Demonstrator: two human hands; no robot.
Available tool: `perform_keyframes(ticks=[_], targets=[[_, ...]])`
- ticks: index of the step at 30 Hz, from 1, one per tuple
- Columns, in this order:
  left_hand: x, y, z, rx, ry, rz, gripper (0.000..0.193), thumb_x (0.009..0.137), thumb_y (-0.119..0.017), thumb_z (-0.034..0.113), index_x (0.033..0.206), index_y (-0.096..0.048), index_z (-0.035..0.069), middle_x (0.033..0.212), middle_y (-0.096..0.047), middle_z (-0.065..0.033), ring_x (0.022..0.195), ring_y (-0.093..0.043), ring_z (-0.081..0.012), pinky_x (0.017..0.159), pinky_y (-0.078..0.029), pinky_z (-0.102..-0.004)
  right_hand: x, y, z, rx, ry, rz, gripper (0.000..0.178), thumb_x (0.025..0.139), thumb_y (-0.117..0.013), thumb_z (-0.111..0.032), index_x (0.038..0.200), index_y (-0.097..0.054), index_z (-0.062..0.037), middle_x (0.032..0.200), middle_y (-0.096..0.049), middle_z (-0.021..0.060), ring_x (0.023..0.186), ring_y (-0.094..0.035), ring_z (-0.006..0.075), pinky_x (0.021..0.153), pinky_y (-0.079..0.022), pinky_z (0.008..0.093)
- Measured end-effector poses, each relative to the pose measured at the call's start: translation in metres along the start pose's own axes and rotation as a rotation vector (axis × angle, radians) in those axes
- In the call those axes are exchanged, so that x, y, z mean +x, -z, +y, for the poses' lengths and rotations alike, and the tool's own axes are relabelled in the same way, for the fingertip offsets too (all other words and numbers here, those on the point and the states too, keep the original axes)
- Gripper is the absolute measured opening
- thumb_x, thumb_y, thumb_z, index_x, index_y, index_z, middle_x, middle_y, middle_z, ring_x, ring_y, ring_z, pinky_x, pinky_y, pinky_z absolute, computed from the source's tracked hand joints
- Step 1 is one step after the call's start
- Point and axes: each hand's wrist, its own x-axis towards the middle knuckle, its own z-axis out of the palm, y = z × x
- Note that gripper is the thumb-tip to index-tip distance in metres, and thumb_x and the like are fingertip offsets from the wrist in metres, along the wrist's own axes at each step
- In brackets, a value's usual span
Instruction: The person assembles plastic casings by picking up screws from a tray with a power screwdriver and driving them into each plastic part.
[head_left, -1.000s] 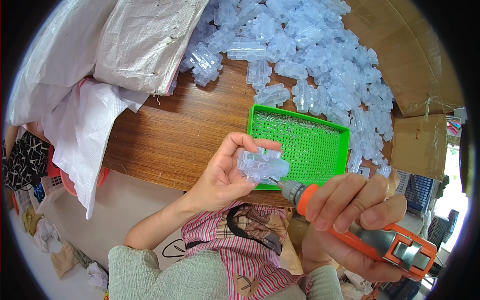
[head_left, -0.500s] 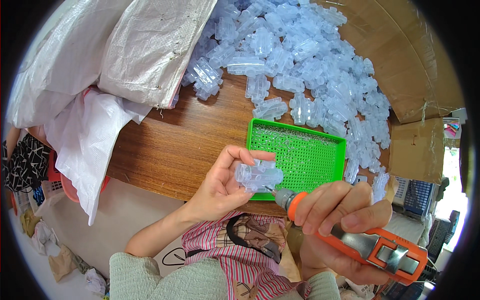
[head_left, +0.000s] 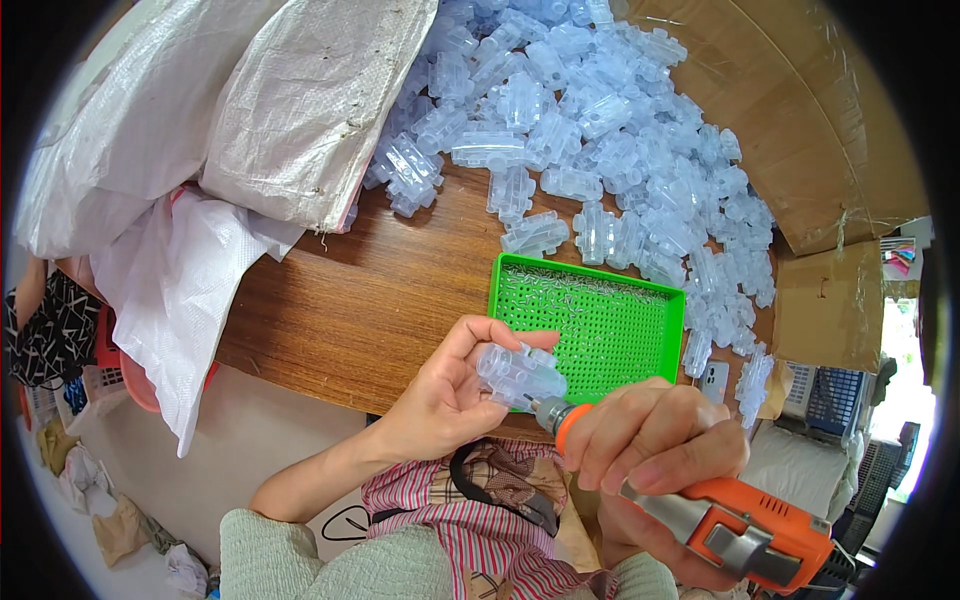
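A clear plastic housing [head_left: 520, 376] with tube-like bodies sits in my left hand [head_left: 437, 395], pinched between thumb and fingers at the tray's near left corner. My right hand [head_left: 655, 440] wraps round an orange electric screwdriver [head_left: 745, 530], its body slanting down to the right. The bit meets the lower right side of the housing; whether a screw is on its tip is too small to tell. Just beyond both hands lies a green perforated tray [head_left: 684, 335], with many small metal screws [head_left: 560, 290] scattered over its holes, thickest along the far side.
A large heap of matching clear housings [head_left: 590, 120] covers the far part of the brown wooden table [head_left: 320, 310]. White woven sacks [head_left: 290, 120] lie at the left. Cardboard [head_left: 800, 130] walls the right side. A phone [head_left: 713, 380] rests right of the tray.
The screwdriver has shifted left and slightly down in the picture. The left hand and housing have moved a little lower, and the housing is tilted more. The view itself has shifted slightly.
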Motion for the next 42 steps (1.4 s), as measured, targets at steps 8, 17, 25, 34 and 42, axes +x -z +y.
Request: perform_keyframes(ticks=[8, 17, 25, 34, 42], targets=[[0.001, -0.004, 0.012, 0.179, 0.226, 0.004, 0.050, 0.082, -0.047, -0.014, 0.127, -0.036, 0.006, 0.137, -0.044, -0.0125, 0.123, -0.047, -0.0159, 0.081, -0.051, -0.0238, 0.014, 0.011, -0.002, -0.036, -0.125, -0.265, 0.022, 0.082, -0.069, -0.011, 0.089, -0.059, 0.0066, 0.069, -0.058, 0.0137, 0.057, -0.060, 0.0250, 0.049, -0.051, 0.0368], [-0.005, 0.032, 0.079, 1.357, 0.001, 0.465, 0.050, 0.080, -0.051, -0.006, 0.129, -0.042, 0.003, 0.115, -0.048, -0.0193, 0.098, -0.057, -0.0339, 0.083, -0.050, -0.0385, 0.014, 0.038, -0.003, -0.050, -0.110, 0.091, 0.070, 0.085, -0.055, -0.065, 0.096, -0.050, 0.0045, 0.074, -0.048, 0.0086, 0.053, -0.054, 0.0198, 0.045, -0.049, 0.0321], [0.037, 0.033, 0.106, 1.910, -0.141, 0.517, 0.048, 0.079, -0.051, -0.008, 0.124, -0.055, 0.009, 0.101, -0.064, -0.0113, 0.095, -0.059, -0.0326, 0.081, -0.050, -0.0382, 0.004, 0.037, 0.009, -0.300, -0.131, 0.237, 0.074, 0.087, -0.047, -0.068, 0.094, -0.050, 0.0051, 0.072, -0.046, 0.0091, 0.056, -0.052, 0.0186, 0.050, -0.049, 0.0311], [0.088, 0.071, 0.124, 2.481, -0.447, 0.312, 0.038, 0.073, -0.063, -0.006, 0.104, -0.063, 0.015, 0.138, -0.044, -0.0005, 0.133, -0.032, -0.0311, 0.106, -0.019, -0.0529, -0.002, 0.043, 0.025, -0.427, -0.170, 0.349, 0.077, 0.084, -0.044, -0.073, 0.090, -0.052, 0.0032, 0.068, -0.045, 0.0069, 0.059, -0.048, 0.0153, 0.055, -0.048, 0.0290], [0.068, 0.057, 0.119, 2.363, -0.576, 0.067, 0.024, 0.073, -0.073, 0.004, 0.081, -0.051, 0.007, 0.127, -0.054, -0.0015, 0.126, -0.044, -0.0289, 0.100, -0.035, -0.0426, -0.015, 0.046, 0.047, -0.301, -0.169, 0.293, 0.081, 0.081, -0.045, -0.076, 0.089, -0.053, 0.0034, 0.073, -0.045, 0.0065, 0.060, -0.047, 0.0145, 0.048, -0.047, 0.0264]])
